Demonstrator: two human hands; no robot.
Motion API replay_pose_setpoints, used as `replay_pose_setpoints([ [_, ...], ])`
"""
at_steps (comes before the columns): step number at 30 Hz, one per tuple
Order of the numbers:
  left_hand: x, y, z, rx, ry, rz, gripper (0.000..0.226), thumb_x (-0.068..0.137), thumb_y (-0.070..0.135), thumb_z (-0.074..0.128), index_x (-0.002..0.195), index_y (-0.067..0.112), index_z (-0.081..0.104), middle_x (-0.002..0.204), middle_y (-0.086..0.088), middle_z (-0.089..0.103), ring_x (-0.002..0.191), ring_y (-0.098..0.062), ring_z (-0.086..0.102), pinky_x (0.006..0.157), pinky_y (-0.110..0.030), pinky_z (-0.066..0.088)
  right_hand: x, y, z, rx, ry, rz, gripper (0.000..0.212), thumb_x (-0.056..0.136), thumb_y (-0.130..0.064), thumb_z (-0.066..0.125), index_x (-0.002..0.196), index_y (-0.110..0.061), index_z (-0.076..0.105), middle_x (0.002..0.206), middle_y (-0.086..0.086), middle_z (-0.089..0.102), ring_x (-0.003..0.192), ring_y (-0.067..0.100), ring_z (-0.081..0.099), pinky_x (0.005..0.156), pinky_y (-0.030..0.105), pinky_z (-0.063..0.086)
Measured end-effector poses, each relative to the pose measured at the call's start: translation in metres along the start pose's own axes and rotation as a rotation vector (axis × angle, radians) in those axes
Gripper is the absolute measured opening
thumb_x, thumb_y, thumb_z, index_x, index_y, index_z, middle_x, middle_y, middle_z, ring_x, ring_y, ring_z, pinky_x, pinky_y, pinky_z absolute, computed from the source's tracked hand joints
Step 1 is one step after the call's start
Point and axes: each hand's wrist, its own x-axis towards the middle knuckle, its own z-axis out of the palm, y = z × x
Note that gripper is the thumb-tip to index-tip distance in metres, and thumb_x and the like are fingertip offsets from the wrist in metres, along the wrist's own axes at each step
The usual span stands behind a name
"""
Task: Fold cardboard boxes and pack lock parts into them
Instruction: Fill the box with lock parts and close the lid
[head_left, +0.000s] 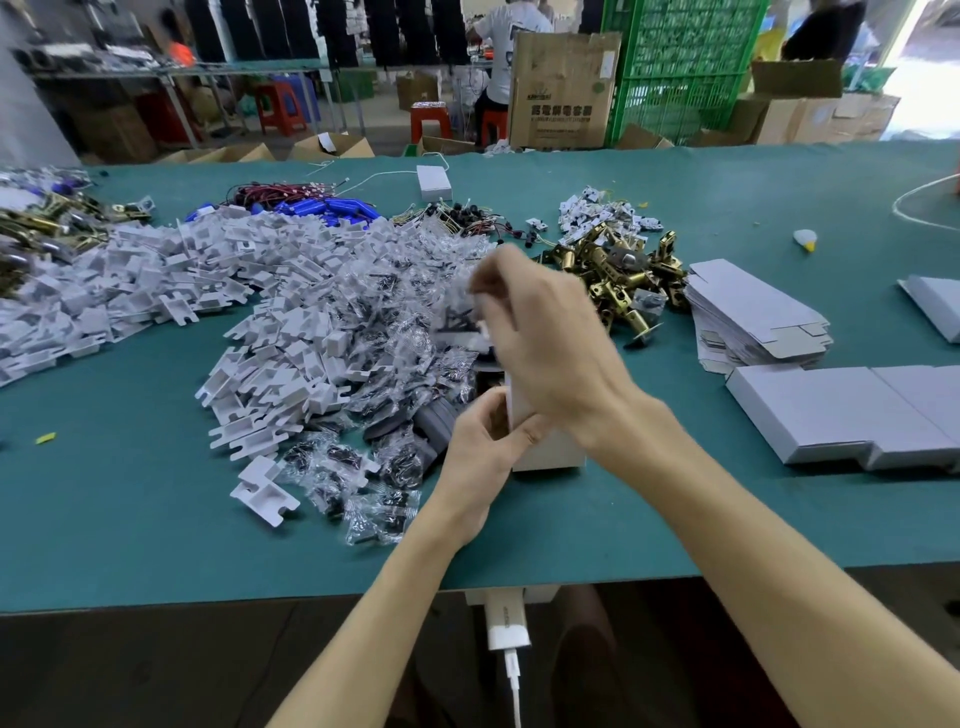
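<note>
A small white cardboard box (548, 452) stands upright on the green table (130, 509) in front of me. My left hand (480, 447) grips its left side, thumb and fingers curled round the open top. My right hand (545, 338) hovers over the box mouth, blurred, pinching a clear plastic bag of small parts (467, 317). A heap of the same clear bags (384, 332) lies just left of the box. White plastic inserts (270, 384) are piled further left. Brass latch parts (618, 275) lie behind my right hand.
Flat white box blanks (753, 317) are stacked to the right, with folded white boxes (852, 410) in front of them. Blue batteries (332, 208), wire bundles (457, 215) and a white adapter (434, 182) lie at the back. More brass parts (41, 228) sit far left.
</note>
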Motion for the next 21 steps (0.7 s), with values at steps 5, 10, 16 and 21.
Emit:
replay_pose_setpoints([
  [5,-0.001,0.002,0.001,-0.102,-0.016,-0.006,0.044,0.084,0.027,0.079,0.122,0.008,0.067,0.117,-0.009,0.076,0.107,-0.02,0.072,0.093,-0.035,0.059,-0.007,0.032,-0.042,0.018,0.059,0.08,0.009,0.098,-0.007,0.063,0.103,-0.011,0.069,0.091,-0.002,0.072,0.08,0.012,0.066,0.077,0.023,0.053],
  [10,-0.002,0.004,0.001,-0.141,-0.023,-0.002,0.044,0.084,0.025,0.078,0.123,0.008,0.067,0.117,-0.008,0.077,0.106,-0.019,0.073,0.086,-0.028,0.059,-0.016,0.052,-0.047,-0.049,-0.033,0.129,0.01,0.097,-0.01,0.065,0.1,-0.017,0.072,0.089,-0.005,0.074,0.083,0.011,0.068,0.08,0.037,0.057],
  [16,-0.002,0.005,0.001,-0.142,-0.022,0.004,0.042,0.086,0.023,0.078,0.123,0.008,0.067,0.117,-0.009,0.076,0.107,-0.02,0.072,0.085,-0.029,0.059,-0.021,0.055,-0.035,-0.173,-0.025,0.12,0.01,0.095,-0.017,0.068,0.103,-0.019,0.074,0.091,0.004,0.069,0.098,0.022,0.056,0.091,0.041,0.046],
  [21,-0.001,0.002,0.001,-0.139,-0.019,0.003,0.039,0.088,0.023,0.079,0.123,0.009,0.068,0.118,-0.01,0.076,0.108,-0.021,0.072,0.086,-0.033,0.059,-0.022,0.056,-0.033,-0.266,-0.061,0.086,0.009,0.095,-0.024,0.069,0.103,-0.022,0.068,0.09,-0.001,0.069,0.1,0.019,0.051,0.092,0.033,0.031],
])
